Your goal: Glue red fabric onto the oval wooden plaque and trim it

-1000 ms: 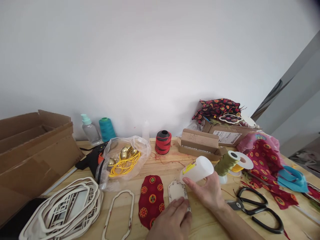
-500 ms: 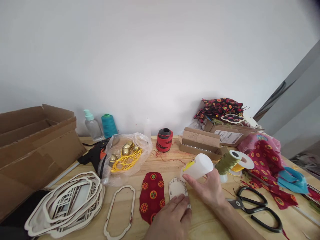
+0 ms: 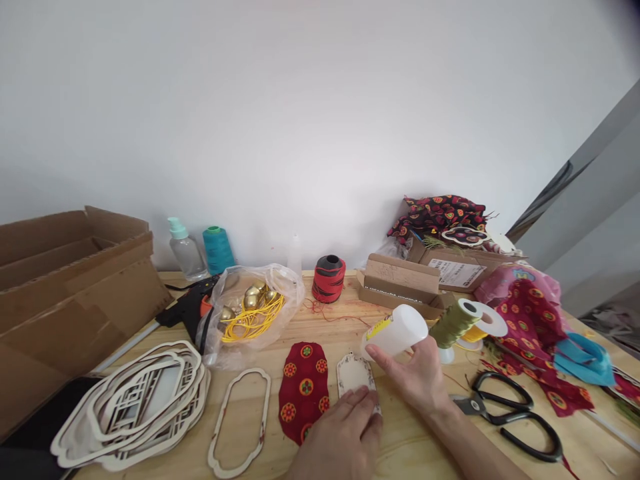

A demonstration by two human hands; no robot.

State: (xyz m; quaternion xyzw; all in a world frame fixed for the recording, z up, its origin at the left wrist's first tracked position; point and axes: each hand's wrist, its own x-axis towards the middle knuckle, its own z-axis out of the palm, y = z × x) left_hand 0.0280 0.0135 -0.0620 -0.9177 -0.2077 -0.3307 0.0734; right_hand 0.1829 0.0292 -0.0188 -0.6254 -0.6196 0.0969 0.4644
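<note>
My right hand (image 3: 417, 380) is wrapped round a white glue bottle (image 3: 400, 330) with a yellow label, tipped so its lower end hangs over the pale panel. That panel (image 3: 355, 373), a small flat piece with a marked edge, lies on the table under my left hand (image 3: 345, 427). The fingers of my left hand lie flat across its near part, stretched out and holding nothing. A dark red patterned fabric piece (image 3: 305, 390) lies just left of the panel, partly behind my left hand. Farther left rests an empty wooden frame (image 3: 239, 423).
Stacked wooden frames (image 3: 135, 407) and a cardboard box (image 3: 75, 300) stand left, near a glue gun (image 3: 193, 310) and a plastic bag (image 3: 290, 287) of gold bells. Black scissors (image 3: 505, 410), thread spools (image 3: 457, 320) and fabric scraps (image 3: 535, 320) lie right. Red thread (image 3: 329, 279) stands at the back.
Both hands and the bottle stay almost in place; the whole view has shifted only slightly.
</note>
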